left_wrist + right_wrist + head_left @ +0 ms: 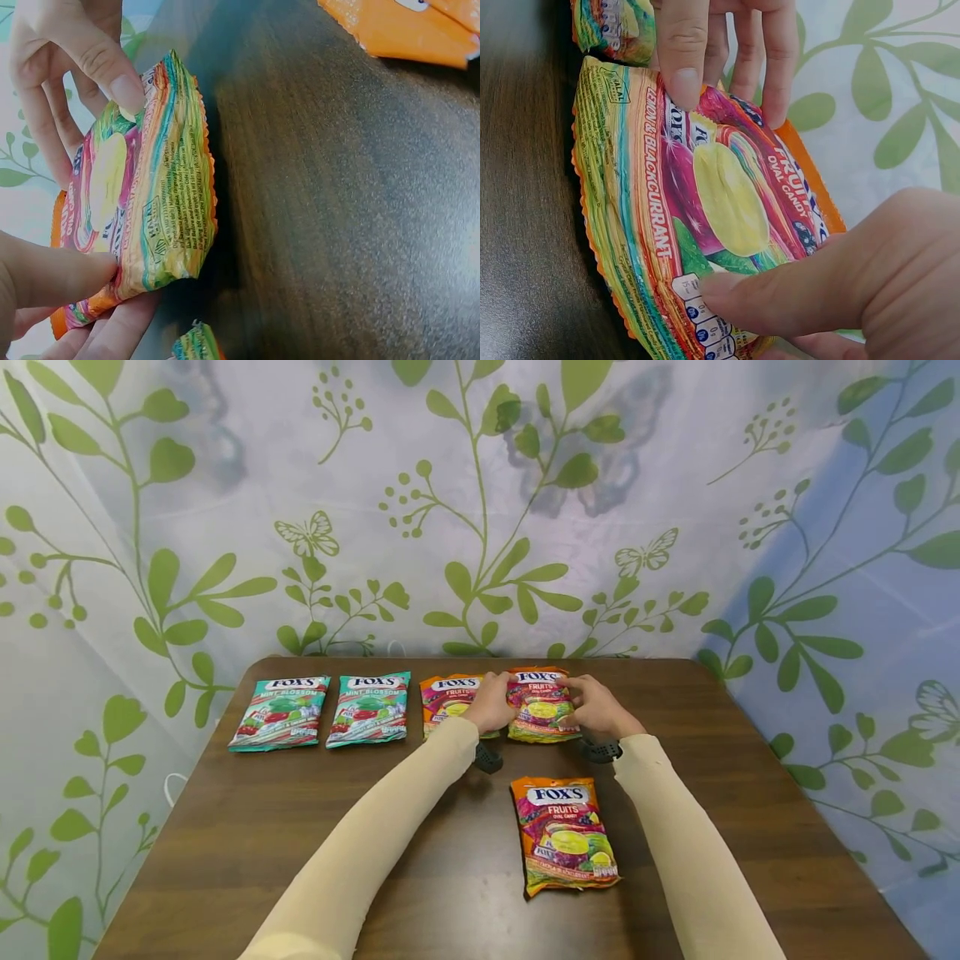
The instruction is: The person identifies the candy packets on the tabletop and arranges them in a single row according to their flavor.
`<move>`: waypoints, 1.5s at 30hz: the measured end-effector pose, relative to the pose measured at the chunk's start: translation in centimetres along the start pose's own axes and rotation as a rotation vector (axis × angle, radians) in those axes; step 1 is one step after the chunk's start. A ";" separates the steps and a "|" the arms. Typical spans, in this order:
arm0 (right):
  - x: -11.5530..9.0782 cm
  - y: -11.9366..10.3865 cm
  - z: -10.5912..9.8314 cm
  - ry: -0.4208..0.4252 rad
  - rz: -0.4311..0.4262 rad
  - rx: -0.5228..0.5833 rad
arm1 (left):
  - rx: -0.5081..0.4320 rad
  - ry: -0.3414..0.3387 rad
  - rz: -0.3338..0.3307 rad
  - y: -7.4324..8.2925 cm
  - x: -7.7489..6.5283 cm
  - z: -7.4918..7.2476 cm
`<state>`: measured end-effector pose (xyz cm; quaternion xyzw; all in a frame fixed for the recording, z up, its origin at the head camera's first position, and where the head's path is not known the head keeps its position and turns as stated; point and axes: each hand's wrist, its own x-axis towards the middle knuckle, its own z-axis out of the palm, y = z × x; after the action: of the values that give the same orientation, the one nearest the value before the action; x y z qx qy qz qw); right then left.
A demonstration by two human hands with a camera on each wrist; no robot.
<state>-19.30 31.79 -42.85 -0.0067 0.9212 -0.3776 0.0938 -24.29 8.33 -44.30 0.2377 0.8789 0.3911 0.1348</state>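
Both hands hold one orange and magenta bag of Fox's Fruits oval candy (pixel 542 706) near the table's back edge. The left hand (pixel 492 702) grips its left side, thumb on the printed front and fingers behind. From the other side the right hand (pixel 597 706) pinches it, its thumb (pixel 750 296) pressing on the front near the nutrition boxes. Just left of it, partly hidden by the left hand, lies a second Fruits bag (pixel 448 693). A third Fruits bag (pixel 564 839) lies nearer the front, between the forearms.
Two teal Fox's Mint Blossom bags (pixel 281 714) (pixel 367 710) lie in the same row at the back left of the brown wooden table (pixel 420 877). Behind the table hangs a leaf-patterned curtain (pixel 360 510).
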 end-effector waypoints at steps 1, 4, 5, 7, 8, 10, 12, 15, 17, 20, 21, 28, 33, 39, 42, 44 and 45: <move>0.0 0.0 0.1 0.002 0.002 0.006 | 0.007 0.003 0.002 -0.2 0.2 0.1; 0.1 0.0 0.2 0.008 0.008 0.028 | 0.013 0.004 0.003 -0.2 0.1 0.1; 0.1 0.0 0.2 0.012 0.008 0.032 | 0.013 0.004 0.003 -0.2 0.1 0.1; 0.1 0.1 0.2 0.013 0.003 0.039 | 0.009 0.001 -0.003 0.0 -0.2 0.0; 0.1 0.1 0.3 0.014 -0.002 0.039 | 0.008 -0.001 -0.006 0.2 -0.3 0.0; 0.1 0.2 0.4 0.017 -0.013 0.034 | 0.017 0.001 -0.005 0.2 -0.3 0.1; 0.2 0.3 0.5 0.020 -0.023 0.026 | 0.032 -0.001 -0.006 0.1 -0.2 0.2; 0.2 0.4 0.7 0.020 -0.032 0.024 | 0.049 -0.001 -0.007 0.0 -0.2 0.3; 0.2 0.6 0.7 0.016 -0.029 0.034 | 0.051 -0.002 -0.010 0.0 -0.2 0.4; 0.2 0.8 0.8 0.003 -0.015 0.068 | 0.047 -0.001 -0.014 0.1 -0.3 0.5; 0.2 0.8 0.8 -0.001 -0.010 0.077 | 0.044 -0.002 -0.013 0.1 -0.3 0.5; 0.1 1.3 1.1 -0.015 -0.004 0.104 | 0.063 0.005 0.000 0.0 -0.4 0.8; -0.2 1.2 1.3 0.016 -0.014 0.077 | 0.090 0.024 0.022 -0.4 -0.3 1.1; -0.8 1.1 1.3 0.035 -0.008 0.088 | 0.120 0.069 0.037 0.1 -1.0 1.1; -1.3 1.2 1.2 0.035 -0.015 0.113 | 0.134 0.107 0.064 0.2 -1.4 1.3; -1.6 1.1 1.1 0.042 -0.023 0.129 | 0.132 0.137 0.090 -0.2 -1.2 1.6; -1.7 1.0 1.0 0.048 -0.025 0.138 | 0.120 0.156 0.108 -0.5 -1.1 1.8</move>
<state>-17.38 31.97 -43.99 -0.0027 0.8948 -0.4413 0.0674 -22.79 8.56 -45.83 0.2613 0.8944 0.3616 0.0304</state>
